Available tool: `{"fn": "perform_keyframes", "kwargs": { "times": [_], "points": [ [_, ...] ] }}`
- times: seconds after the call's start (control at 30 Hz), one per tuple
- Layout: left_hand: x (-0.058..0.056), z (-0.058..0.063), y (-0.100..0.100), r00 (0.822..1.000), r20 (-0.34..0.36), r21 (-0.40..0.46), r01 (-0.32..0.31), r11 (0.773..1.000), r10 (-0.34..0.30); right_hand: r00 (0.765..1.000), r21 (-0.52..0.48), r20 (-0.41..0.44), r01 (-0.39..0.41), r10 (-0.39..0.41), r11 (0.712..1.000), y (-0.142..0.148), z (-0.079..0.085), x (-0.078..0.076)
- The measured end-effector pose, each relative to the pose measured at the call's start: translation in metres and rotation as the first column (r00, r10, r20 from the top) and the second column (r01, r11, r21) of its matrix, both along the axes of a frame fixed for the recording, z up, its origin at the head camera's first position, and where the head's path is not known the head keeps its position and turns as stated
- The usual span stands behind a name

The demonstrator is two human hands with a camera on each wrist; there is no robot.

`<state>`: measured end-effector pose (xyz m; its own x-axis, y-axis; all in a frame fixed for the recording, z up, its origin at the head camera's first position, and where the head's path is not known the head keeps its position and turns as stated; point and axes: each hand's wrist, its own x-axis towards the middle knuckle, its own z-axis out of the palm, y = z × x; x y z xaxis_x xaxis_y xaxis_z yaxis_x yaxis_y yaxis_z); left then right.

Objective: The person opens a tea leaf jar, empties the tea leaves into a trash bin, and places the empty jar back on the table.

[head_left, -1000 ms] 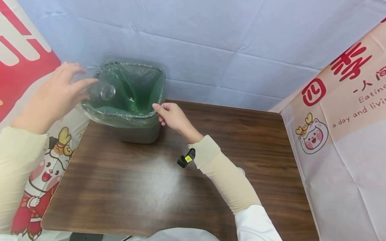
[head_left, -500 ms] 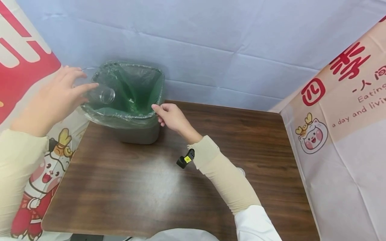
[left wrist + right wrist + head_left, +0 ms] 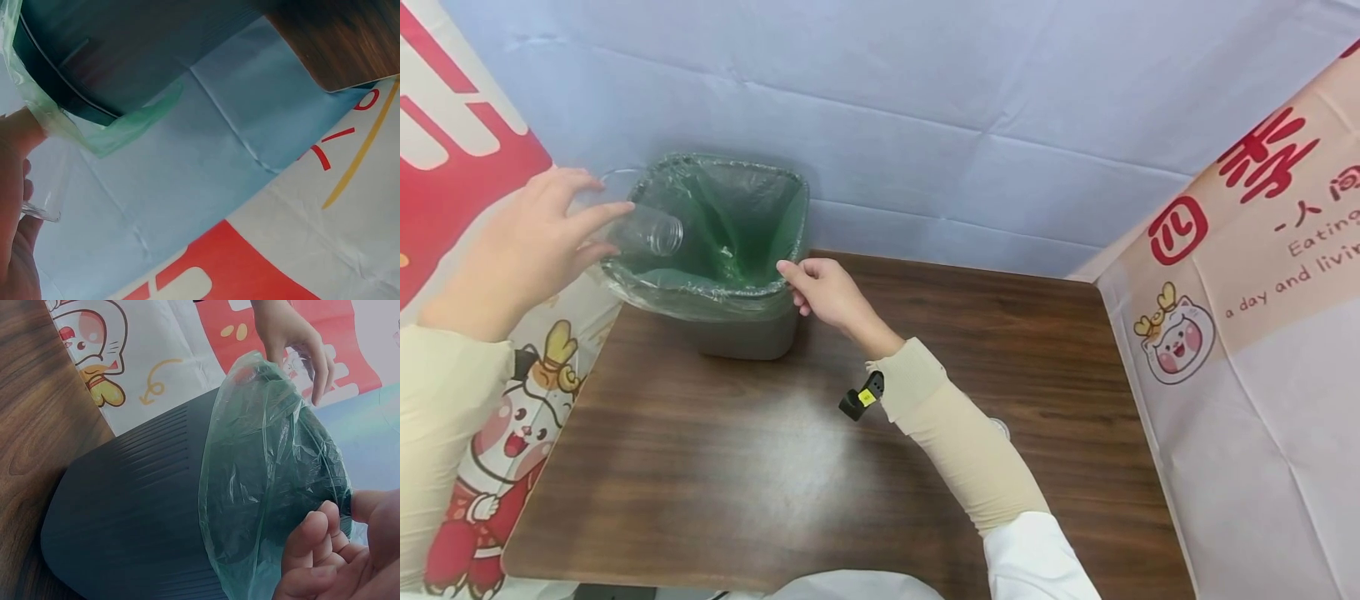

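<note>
My left hand [image 3: 531, 242] grips a clear, see-through container [image 3: 651, 229] above the left side of a dark grey trash bin [image 3: 748, 335]. The container lies tilted, its ringed end pointing into the bin opening. In the left wrist view, a thick clear edge of the container [image 3: 44, 213] shows past the fingers. A green plastic liner [image 3: 722, 302] is folded over the bin's rim. My right hand [image 3: 833, 292] pinches the liner at the front right corner, thumb over the rim; in the right wrist view its other fingers curl against the liner [image 3: 250, 481].
The bin stands at the back left of a brown wooden table [image 3: 700, 467]. A small round object [image 3: 1000, 427] is partly hidden behind the right sleeve [image 3: 962, 433]. A pale blue cloth wall [image 3: 925, 125] rises behind the table, with printed banners [image 3: 1247, 275] at the sides.
The container has turned slightly, showing more of its side, and its ringed end has dropped a little. My left hand has shifted slightly down and left; my right hand stays put.
</note>
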<state>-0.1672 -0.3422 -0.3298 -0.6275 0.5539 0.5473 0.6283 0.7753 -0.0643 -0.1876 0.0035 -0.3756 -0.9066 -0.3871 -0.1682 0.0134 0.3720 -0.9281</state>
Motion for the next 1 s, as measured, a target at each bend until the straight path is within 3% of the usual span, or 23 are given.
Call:
{"fn": "perform_keyframes", "kwargs": {
  "times": [0.37,0.6,0.8,1.0],
  "points": [
    [0.006,0.001,-0.001,0.997,-0.042,-0.021,-0.071,0.997,0.070,1.000,-0.007,0.001,-0.001,0.001,1.000,0.000,-0.002,-0.001],
    [0.008,0.000,-0.004,0.996,-0.057,0.005,-0.068,0.998,0.068,1.000,-0.010,0.008,-0.020,0.020,1.000,0.001,-0.002,-0.001],
    [0.009,-0.001,-0.004,0.992,-0.061,0.048,-0.105,0.993,0.108,1.000,-0.006,0.009,-0.021,0.021,1.000,0.002,-0.001,-0.001],
    [0.013,-0.001,-0.004,0.984,-0.001,0.096,-0.177,0.979,0.178,1.000,-0.002,0.004,-0.021,0.021,1.000,0.002,0.000,0.000]
  ]
}}
